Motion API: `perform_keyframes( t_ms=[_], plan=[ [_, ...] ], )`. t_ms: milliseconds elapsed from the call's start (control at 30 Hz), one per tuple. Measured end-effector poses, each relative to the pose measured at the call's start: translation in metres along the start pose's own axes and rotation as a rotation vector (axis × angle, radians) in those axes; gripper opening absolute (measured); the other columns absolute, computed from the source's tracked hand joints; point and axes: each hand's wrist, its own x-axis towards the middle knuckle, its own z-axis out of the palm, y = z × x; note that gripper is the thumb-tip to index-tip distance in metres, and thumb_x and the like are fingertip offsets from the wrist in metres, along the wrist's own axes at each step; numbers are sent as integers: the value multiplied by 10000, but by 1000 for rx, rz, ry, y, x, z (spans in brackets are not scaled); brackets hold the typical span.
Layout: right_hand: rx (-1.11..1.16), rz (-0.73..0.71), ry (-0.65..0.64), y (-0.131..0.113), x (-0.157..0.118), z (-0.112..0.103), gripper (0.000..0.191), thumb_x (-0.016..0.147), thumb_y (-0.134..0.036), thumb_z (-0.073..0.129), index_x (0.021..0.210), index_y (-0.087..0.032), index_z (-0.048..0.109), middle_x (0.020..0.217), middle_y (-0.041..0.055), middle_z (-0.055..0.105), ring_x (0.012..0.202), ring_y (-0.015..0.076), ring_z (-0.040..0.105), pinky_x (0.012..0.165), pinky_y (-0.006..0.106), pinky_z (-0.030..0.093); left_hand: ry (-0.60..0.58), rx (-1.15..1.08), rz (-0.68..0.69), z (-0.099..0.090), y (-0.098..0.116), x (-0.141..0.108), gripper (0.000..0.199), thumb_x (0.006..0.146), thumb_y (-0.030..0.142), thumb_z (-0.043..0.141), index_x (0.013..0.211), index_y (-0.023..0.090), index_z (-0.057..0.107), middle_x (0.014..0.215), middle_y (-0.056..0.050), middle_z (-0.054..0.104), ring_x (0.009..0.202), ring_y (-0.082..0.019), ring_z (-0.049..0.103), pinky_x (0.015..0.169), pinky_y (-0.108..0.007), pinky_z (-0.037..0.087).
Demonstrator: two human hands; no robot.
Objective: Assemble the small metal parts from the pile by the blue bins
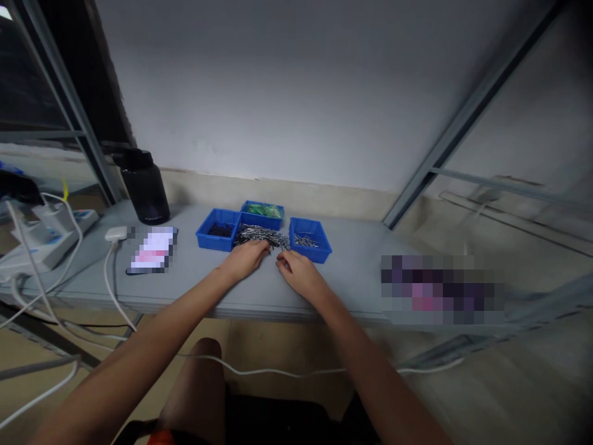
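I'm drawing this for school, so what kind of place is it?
It looks like a work corner, perhaps in a workshop: there are blue trays, a heap of thin metal pieces and a long grey bench along a plain wall.

Table (354,262): open stretch between right bin (319,254) and blurred item (435,290); lane between phone (154,248) and left bin (214,242). Back bin (264,220), wall (287,111) block reach behind metal pile (260,233).

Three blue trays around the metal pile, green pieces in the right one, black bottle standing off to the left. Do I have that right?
Not quite: the head view shows the green pieces in the back tray; the right tray holds thin silvery pieces. The metal pile and the black bottle are as you say.
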Motion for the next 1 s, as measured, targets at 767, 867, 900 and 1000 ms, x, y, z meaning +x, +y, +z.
perform_keyframes(
  t_ms=[767, 867, 900, 1000],
  plan=[
    [-348, 885, -324, 88, -45, -87, 378, 845, -286, 484, 1028, -82, 743, 1030, 263, 698, 960, 335, 692, 723, 383, 525, -29, -6, -21, -3, 2, 1, 255, 960, 220, 422, 1035, 175, 661, 1053, -91, 711, 1000, -220, 662, 876, -337, 521],
    [-336, 897, -325, 94, -46, -88, 401, 854, -322, 484, 1050, -76, 734, 1061, 266, 689, 979, 338, 688, 718, 378, 526, -39, -4, -31, -3, 2, 1, 258, 960, 214, 419, 1043, 173, 660, 1072, -93, 710, 1017, -234, 659, 888, -354, 515],
    [-330, 899, -328, 95, -47, -89, 409, 861, -331, 484, 1061, -72, 729, 1072, 267, 686, 992, 340, 685, 723, 377, 526, -44, -5, -37, -4, 2, 1, 260, 962, 213, 417, 1046, 171, 659, 1082, -96, 709, 1027, -239, 657, 893, -359, 513],
    [-341, 897, -318, 87, -49, -94, 416, 880, -350, 481, 1062, -64, 723, 1074, 271, 682, 1001, 348, 681, 740, 386, 521, -53, -22, -49, -5, 4, 1, 255, 964, 209, 422, 1056, 173, 657, 1104, -96, 708, 1052, -239, 654, 908, -362, 507]
  ],
)
